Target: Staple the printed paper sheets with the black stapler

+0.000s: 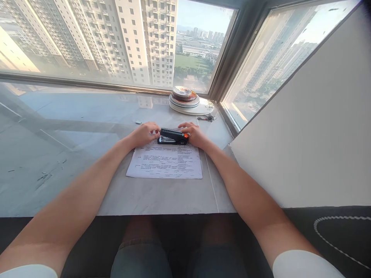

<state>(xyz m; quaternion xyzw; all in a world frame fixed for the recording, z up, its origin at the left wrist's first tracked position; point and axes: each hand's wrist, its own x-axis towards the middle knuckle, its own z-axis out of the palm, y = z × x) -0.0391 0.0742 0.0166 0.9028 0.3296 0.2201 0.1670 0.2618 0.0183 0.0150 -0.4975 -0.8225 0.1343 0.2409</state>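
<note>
A black stapler (173, 136) with an orange part at its rear lies across the upper part of some printed paper sheets (165, 164). Its top arm is raised from the base at the left end. My right hand (194, 136) grips the stapler's rear end, with fingers over the top. At the front end, my left hand (145, 134) is curled, thumb and fingertips drawn together by the stapler's nose. What those fingers pinch, if anything, is too small to make out. Behind my left hand lies a small grey-green strip (138, 122).
A stack of plates (184, 101) stands by the window corner, with a dark corded item (206, 118) in front. Small dark bits (45, 176) lie on the ledge (116, 197) at left. Windows rise behind, and a white wall (313, 127) closes the right side.
</note>
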